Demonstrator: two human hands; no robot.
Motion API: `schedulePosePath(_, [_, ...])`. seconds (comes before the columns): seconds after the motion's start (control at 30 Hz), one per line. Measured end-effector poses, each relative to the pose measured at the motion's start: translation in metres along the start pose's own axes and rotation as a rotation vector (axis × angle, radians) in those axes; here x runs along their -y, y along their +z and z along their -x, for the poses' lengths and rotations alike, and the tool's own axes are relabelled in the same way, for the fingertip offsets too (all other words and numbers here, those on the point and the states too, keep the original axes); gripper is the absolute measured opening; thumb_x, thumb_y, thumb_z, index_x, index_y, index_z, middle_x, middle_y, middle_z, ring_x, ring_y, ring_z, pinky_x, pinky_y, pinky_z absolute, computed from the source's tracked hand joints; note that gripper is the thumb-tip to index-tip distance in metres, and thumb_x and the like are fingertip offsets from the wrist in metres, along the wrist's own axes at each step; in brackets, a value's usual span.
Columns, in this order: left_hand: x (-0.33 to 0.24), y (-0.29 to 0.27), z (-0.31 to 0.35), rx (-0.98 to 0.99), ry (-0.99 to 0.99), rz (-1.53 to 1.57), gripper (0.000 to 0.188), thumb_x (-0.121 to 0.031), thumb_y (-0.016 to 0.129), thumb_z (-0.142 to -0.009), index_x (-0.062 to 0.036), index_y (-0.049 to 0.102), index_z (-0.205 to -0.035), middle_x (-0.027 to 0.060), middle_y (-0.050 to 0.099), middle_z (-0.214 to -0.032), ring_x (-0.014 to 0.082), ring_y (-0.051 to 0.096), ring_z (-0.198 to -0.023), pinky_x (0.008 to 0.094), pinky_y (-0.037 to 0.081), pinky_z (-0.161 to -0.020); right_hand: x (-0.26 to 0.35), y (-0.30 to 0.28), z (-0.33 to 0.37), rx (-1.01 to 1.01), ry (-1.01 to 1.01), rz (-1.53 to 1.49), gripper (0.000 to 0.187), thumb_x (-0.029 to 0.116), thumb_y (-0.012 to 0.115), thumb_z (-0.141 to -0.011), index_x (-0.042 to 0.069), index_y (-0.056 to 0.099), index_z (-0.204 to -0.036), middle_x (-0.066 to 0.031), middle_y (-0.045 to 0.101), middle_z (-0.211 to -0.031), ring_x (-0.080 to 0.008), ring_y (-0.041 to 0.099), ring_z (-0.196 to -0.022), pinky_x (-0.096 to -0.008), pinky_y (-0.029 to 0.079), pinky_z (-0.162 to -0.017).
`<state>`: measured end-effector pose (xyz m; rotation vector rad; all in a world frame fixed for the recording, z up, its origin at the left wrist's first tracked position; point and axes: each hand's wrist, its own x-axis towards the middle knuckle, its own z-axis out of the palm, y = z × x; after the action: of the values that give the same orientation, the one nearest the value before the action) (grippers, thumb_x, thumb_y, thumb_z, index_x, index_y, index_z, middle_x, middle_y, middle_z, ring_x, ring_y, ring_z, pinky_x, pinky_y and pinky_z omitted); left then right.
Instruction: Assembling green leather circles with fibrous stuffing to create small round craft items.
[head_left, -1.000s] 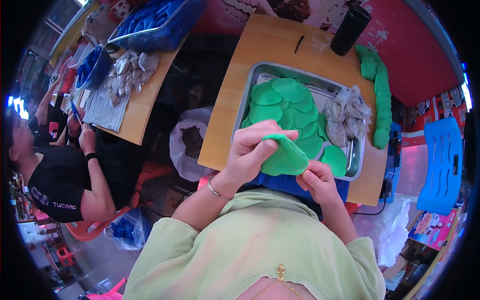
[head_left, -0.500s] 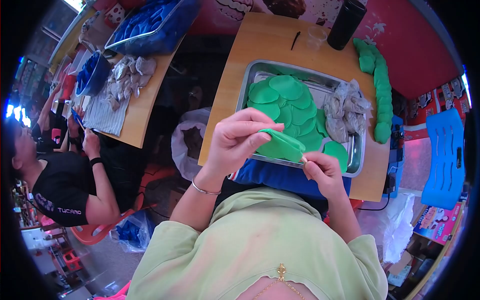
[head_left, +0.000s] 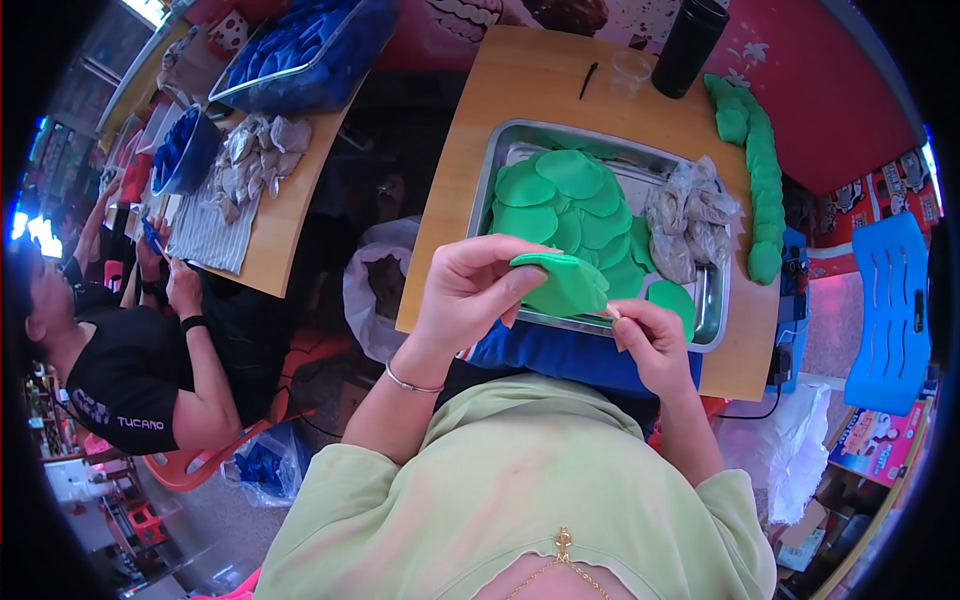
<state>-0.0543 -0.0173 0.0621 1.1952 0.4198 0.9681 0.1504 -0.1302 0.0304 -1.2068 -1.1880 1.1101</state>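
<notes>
My left hand (head_left: pixel 462 298) pinches a folded green fabric piece (head_left: pixel 565 288) by its edge between thumb and fingers. At the other end of that piece, my right hand (head_left: pixel 652 345) grips a thin, pale stick-like thing (head_left: pixel 613 311) whose tip is at or close to the fabric; most of it is hidden in the fingers. Both hands hover over the near edge of a metal tray (head_left: pixel 492 160). Inside it lies a heap of overlapping round green fabric pieces (head_left: pixel 572 178). Beside the heap sits a clear plastic bag (head_left: pixel 690 215) of greyish-beige pieces.
A row of stacked green pieces (head_left: pixel 765 190) runs along the table's right side. Farther back stand a black tumbler (head_left: pixel 690 48) and a clear cup (head_left: pixel 630 72). At left, a co-worker (head_left: pixel 140 365) sits by another table with a blue-filled bin (head_left: pixel 300 60). A blue chair (head_left: pixel 887 310) stands right.
The green fabric piece has tilted, so more of its flat face shows. My left hand has lowered slightly, and my right hand has shifted a little to the right.
</notes>
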Motion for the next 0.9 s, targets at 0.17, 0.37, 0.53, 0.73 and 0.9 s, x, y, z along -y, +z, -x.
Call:
schedulePosePath(0.17, [0.003,0.000,0.002,-0.029,-0.005,0.050,0.012,0.001,0.059,-0.088,0.0034,0.067,-0.098,0.0075,0.067,-0.088,0.0069,0.060,-0.065,0.0172,0.048,-0.049,0.009,0.000,-0.001,0.054,0.038,-0.083,0.020,0.008,0.051,-0.093,-0.003,0.064,-0.104,-0.0003,0.053,-0.065,-0.0052,0.044,-0.056,-0.0192,0.032,-0.050])
schedulePosePath(0.37, [0.007,-0.004,-0.002,0.049,0.000,0.101,0.017,0.000,0.062,-0.087,0.0022,0.065,-0.104,0.0073,0.065,-0.096,0.0094,0.061,-0.079,0.0185,0.051,-0.060,0.004,-0.002,0.002,0.063,0.060,-0.145,0.021,0.006,0.051,-0.092,-0.003,0.065,-0.104,-0.0001,0.053,-0.065,-0.0052,0.044,-0.055,-0.0192,0.032,-0.049])
schedulePosePath(0.53, [-0.011,0.002,-0.013,-0.017,0.208,-0.455,0.028,0.000,0.067,-0.081,-0.0034,0.067,-0.110,0.0052,0.062,-0.097,0.0077,0.058,-0.079,0.0163,0.042,-0.057,0.006,-0.005,0.000,0.038,0.028,-0.007,0.021,0.005,0.052,-0.091,-0.004,0.065,-0.104,-0.0001,0.054,-0.065,-0.0058,0.046,-0.056,-0.0191,0.034,-0.049])
schedulePosePath(0.73, [-0.006,-0.002,-0.011,0.117,0.337,-0.278,0.022,-0.001,0.074,-0.074,-0.0043,0.073,-0.096,0.0019,0.057,-0.075,0.0086,0.050,-0.065,0.0205,0.036,-0.053,0.006,-0.004,0.001,0.103,0.037,-0.064,0.020,0.007,0.053,-0.091,-0.005,0.065,-0.102,-0.0005,0.054,-0.065,-0.0057,0.046,-0.056,-0.0193,0.033,-0.049])
schedulePosePath(0.9, [0.000,-0.002,-0.008,0.088,0.274,-0.178,0.019,-0.001,0.073,-0.075,-0.0021,0.073,-0.094,0.0018,0.057,-0.073,0.0107,0.052,-0.068,0.0217,0.039,-0.056,0.006,-0.004,0.003,0.147,0.070,-0.172,0.021,0.010,0.054,-0.091,-0.005,0.065,-0.099,-0.0010,0.054,-0.065,-0.0062,0.045,-0.055,-0.0202,0.033,-0.048])
